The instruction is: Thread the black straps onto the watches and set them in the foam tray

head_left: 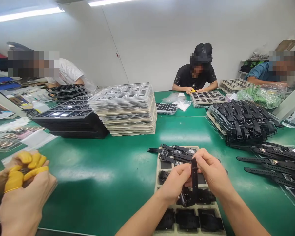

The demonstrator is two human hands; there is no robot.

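A black smartwatch hangs between my two hands over a beige tray, its strap upright in front of me. My left hand pinches the strap on the left side, thumb and fingers together. Closed on the strap's upper end is my right hand. Black watches with folded straps fill the tray's near compartments. Across its far end lie several watches with straight straps. My fingertips partly cover the watch's strap.
At left, a co-worker's hands wear yellow finger covers. Stacked pale trays and black trays stand further back. Watches on clear trays pile up at right, with more loose-strapped watches nearer. Three people sit around the green table.
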